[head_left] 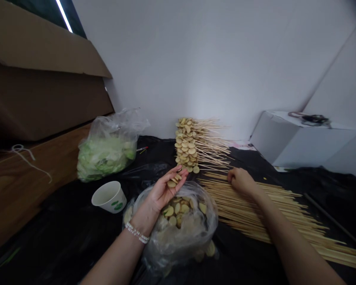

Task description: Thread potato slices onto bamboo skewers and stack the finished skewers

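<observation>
My left hand [163, 190] is palm up with its fingers curled around several potato slices [173, 182]. Below it sits a clear plastic bag [190, 237] of loose potato slices [178, 209]. My right hand [241, 181] is closed, its fingertips pinched at the end of a thin bamboo skewer [213, 170]; the fingers partly hide the grip. Under my right wrist lies a wide spread of bare bamboo skewers [243, 213]. Ahead, threaded potato skewers [186, 144] are piled against the wall, slices to the left and sticks pointing right.
A white paper cup [109, 198] with green leaf marks stands left of the bag. Behind it is a plastic bag of pale green vegetable pieces [106, 154]. Black plastic sheeting [68, 221] covers the surface. A cardboard box [47, 95] stands left, a white box [296, 138] right.
</observation>
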`<action>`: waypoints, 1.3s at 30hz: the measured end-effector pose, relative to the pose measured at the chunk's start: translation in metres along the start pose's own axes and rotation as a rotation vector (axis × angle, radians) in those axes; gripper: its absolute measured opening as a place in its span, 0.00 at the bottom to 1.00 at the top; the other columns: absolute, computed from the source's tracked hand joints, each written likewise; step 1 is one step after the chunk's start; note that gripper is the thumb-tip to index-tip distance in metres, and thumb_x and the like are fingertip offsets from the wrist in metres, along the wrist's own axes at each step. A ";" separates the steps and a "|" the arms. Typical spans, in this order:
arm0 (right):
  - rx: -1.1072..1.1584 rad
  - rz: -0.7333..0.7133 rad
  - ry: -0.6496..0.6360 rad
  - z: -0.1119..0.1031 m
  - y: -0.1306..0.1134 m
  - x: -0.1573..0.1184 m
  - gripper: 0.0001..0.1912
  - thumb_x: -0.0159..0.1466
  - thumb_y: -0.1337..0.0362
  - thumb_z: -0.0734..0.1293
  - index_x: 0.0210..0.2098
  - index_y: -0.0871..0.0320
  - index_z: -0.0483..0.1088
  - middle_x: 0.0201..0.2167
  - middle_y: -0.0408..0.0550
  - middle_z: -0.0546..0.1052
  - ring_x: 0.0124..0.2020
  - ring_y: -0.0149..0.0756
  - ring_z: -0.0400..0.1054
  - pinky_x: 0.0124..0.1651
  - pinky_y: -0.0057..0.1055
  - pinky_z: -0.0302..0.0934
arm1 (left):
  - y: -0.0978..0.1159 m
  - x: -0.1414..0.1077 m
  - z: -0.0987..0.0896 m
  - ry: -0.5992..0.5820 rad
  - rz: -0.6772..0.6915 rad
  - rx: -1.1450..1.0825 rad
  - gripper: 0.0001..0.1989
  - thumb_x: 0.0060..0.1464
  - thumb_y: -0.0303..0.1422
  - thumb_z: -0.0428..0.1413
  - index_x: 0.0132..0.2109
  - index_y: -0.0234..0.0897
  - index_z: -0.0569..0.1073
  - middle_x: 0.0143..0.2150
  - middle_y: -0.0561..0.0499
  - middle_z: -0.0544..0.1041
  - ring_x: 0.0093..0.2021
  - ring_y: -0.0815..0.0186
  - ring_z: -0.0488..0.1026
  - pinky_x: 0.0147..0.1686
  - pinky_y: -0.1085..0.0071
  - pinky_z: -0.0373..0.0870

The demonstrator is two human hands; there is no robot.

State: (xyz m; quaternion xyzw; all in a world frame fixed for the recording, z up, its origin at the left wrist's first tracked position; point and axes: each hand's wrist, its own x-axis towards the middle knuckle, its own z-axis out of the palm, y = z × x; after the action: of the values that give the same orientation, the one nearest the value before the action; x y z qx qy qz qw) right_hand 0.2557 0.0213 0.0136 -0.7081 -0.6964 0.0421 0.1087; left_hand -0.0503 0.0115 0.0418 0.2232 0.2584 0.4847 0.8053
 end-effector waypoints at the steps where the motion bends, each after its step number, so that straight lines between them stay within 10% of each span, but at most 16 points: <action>1: 0.000 0.004 -0.003 0.000 0.000 0.000 0.13 0.51 0.75 0.59 0.23 0.58 0.74 0.26 0.48 0.77 0.31 0.34 0.68 0.33 0.26 0.54 | 0.000 0.000 -0.001 -0.003 0.002 0.000 0.20 0.51 0.19 0.51 0.52 0.28 0.70 0.49 0.39 0.76 0.51 0.61 0.73 0.48 0.70 0.72; 18: -0.023 0.124 0.035 -0.007 0.000 -0.002 0.13 0.54 0.71 0.58 0.26 0.57 0.75 0.27 0.51 0.77 0.29 0.36 0.68 0.30 0.28 0.52 | 0.001 -0.001 0.001 0.034 -0.001 -0.011 0.29 0.45 0.14 0.46 0.55 0.31 0.69 0.45 0.41 0.77 0.48 0.62 0.74 0.47 0.69 0.74; 39: -0.097 -0.065 -0.036 -0.004 -0.013 -0.011 0.10 0.59 0.72 0.59 0.31 0.58 0.71 0.34 0.50 0.76 0.37 0.36 0.65 0.35 0.28 0.50 | 0.002 -0.002 0.003 0.043 0.011 0.016 0.25 0.43 0.13 0.49 0.50 0.28 0.71 0.44 0.40 0.77 0.45 0.65 0.76 0.46 0.73 0.73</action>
State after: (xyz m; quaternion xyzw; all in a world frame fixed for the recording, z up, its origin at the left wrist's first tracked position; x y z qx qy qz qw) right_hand 0.2438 0.0104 0.0194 -0.6886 -0.7222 0.0174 0.0632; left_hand -0.0505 0.0105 0.0454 0.2207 0.2781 0.4918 0.7951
